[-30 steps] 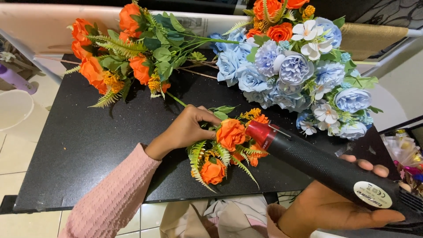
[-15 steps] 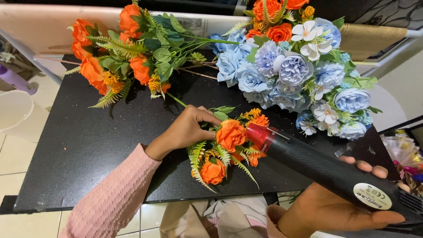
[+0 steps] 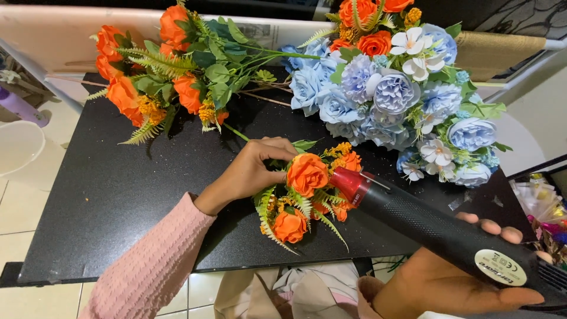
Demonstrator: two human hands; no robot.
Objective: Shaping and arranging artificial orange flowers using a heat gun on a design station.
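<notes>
Centre frame: your left hand [image 3: 251, 171] pinches the small orange flower sprig [image 3: 301, 195] steady on the black surface [image 3: 106, 201], while your right hand [image 3: 449, 283], grip wrapped round, aims the black heat tool [image 3: 437, 233] at it.

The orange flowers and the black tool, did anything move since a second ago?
Hardly anything moved. The left hand still holds the small orange flower bunch on the black table. The right hand still grips the black tool, its red tip against the bunch. The big orange bouquet and blue bouquet lie where they were.
</notes>
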